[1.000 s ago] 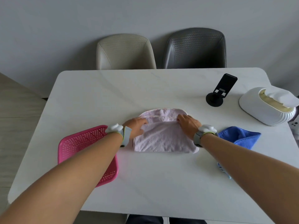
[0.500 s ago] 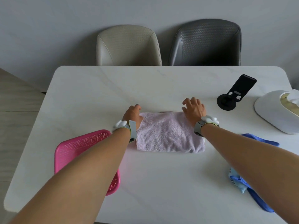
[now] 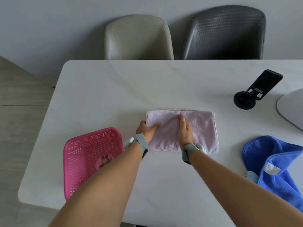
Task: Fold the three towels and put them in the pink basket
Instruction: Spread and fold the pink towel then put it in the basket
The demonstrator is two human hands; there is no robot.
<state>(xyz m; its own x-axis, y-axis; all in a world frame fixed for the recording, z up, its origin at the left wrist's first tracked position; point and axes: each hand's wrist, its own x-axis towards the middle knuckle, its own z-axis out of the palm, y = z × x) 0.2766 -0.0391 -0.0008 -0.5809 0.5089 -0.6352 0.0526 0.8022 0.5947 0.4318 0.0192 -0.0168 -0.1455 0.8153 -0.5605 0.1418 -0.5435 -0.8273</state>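
A pale pink towel (image 3: 201, 128) lies folded into a rectangle in the middle of the white table (image 3: 114, 89). My left hand (image 3: 146, 129) grips the towel's left edge, thumb on top and fingers tucked beneath. My right hand (image 3: 184, 128) stands edge-on with straight fingers, pressing down across the towel's middle. The pink basket (image 3: 91, 154) sits to the left of the towel, partly behind my left forearm. A blue towel (image 3: 275, 163) lies crumpled at the right, with a lighter blue cloth (image 3: 251, 176) peeking out beneath it.
A black phone stand (image 3: 255, 90) stands at the back right, and a white box's rim (image 3: 291, 108) shows at the right edge. A beige chair (image 3: 137, 38) and a dark grey chair (image 3: 224, 33) are pushed in at the far side.
The towel's far half was folded over and flattened into a rectangle. My left hand moved to grip the left edge; my right hand moved from the right end to the middle.
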